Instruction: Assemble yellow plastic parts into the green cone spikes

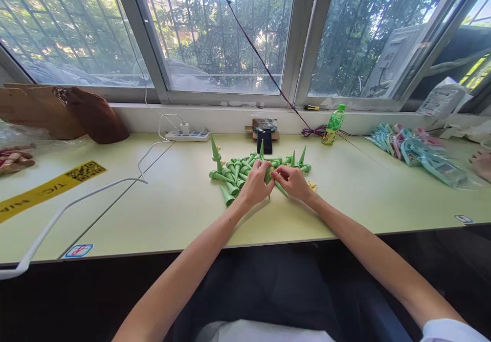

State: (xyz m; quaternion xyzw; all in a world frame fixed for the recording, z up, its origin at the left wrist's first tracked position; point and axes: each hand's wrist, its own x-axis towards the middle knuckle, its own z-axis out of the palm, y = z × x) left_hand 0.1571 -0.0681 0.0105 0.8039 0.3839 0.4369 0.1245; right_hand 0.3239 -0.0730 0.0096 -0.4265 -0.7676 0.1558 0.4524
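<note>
A heap of green plastic cone spikes (pixel 233 174) lies on the pale table (pixel 176 204) in front of me, some standing upright, others on their sides. My left hand (pixel 256 182) is closed around one green spike (pixel 267 175) at the near edge of the heap. My right hand (pixel 293 180) meets it from the right, its fingers pinched on another green spike (pixel 281 189) whose tip points down toward me. A few small yellowish pieces (pixel 311 185) lie just right of my right hand.
A black phone (pixel 264 141) stands behind the heap, a white power strip (pixel 187 135) and cable to its left, a green bottle (pixel 333 124) to its right. Bagged turquoise items (pixel 414 151) lie far right, near another person's hand (pixel 482 165). Yellow tape (pixel 46 191) lies left.
</note>
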